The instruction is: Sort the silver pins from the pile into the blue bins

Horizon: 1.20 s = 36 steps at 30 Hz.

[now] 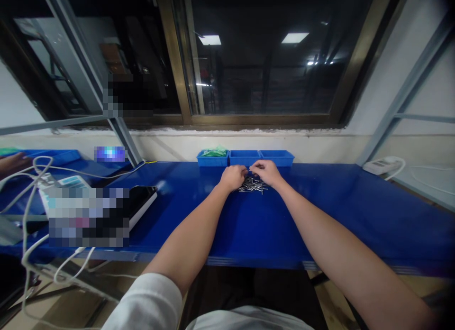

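Note:
A loose pile of thin, silvery metal pieces (pixel 253 185), like pins or long screws, lies on the blue tabletop (pixel 249 225). My left hand (pixel 233 178) is at the pile's left edge, its fingers curled closed and pointing right. Over the far right side of the pile, my right hand (pixel 266 171) has its thumb and forefinger pinched together, close to the left fingertips. Whatever either hand holds is too small to make out. Just behind the hands stand a blue bin with green packets (pixel 214 152), a middle blue bin (pixel 244 155) and a right blue bin (pixel 277 155).
To the left lie a dark flat device with a white edge (pixel 144 197), partly blurred out, and white cables (pixel 26 225). Another person's hand (pixel 14 163) shows at the far left. A white power strip (pixel 382 165) sits at the right; a window rises behind.

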Available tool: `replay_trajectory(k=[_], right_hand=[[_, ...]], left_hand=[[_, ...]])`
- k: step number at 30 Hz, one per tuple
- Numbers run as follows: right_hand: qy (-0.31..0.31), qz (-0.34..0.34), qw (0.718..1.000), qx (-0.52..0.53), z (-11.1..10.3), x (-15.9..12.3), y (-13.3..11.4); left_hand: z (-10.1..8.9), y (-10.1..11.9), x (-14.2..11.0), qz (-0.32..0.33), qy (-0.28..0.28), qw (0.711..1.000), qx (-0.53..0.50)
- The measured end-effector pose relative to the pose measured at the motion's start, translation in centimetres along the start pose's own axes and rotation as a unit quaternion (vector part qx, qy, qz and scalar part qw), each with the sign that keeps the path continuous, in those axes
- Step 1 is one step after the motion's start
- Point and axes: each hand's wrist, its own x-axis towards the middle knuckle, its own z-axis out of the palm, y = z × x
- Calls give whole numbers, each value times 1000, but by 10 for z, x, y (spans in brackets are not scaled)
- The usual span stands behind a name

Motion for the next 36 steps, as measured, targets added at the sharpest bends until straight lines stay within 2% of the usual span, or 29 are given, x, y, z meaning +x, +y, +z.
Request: replay_trajectory(k=[2,4,8,11,13,16,18,20,23,25,26,29,31,33,36], right_hand=[[-12,30,998,46,-2,2,1],[8,56,997,58,-6,4,6],[149,99,984,-22,-23,11,21],[203,138,969,-13,-40,17,32],[203,149,966,63,-49,20,37],[156,163,958,177,-57,21,43],[135,187,954,192,-59,20,46],[144,210,958,134,-61,19,49],[156,204,965,-60,-67,18,47],[103,210,956,-175,-72,17,38],[47,233,950,-205,-74,16,31],[-169,349,893,-228,-74,12,9],[-254,368,858,-252,-69,9,-3],[-285,353,844,-285,-64,7,-8],[-292,321,843,-319,-57,7,-6]], left_hand=[[0,1,0,2,-7,1000,-21],[2,1,1,-2,-2,998,-55],[8,-7,3,-38,48,992,-113],[12,-15,4,-57,57,990,-117],[14,-19,4,-65,50,990,-117],[17,-21,5,-77,48,988,-122],[19,-22,5,-83,49,987,-126],[19,-23,5,-84,40,988,-126],[18,-26,4,-77,13,990,-113],[17,-27,4,-68,1,993,-101],[16,-28,3,-64,-2,993,-95],[14,-27,3,-60,-10,995,-81],[12,-26,3,-58,-17,995,-76],[12,-25,2,-53,-23,996,-73],[12,-24,2,-44,-30,996,-68]])
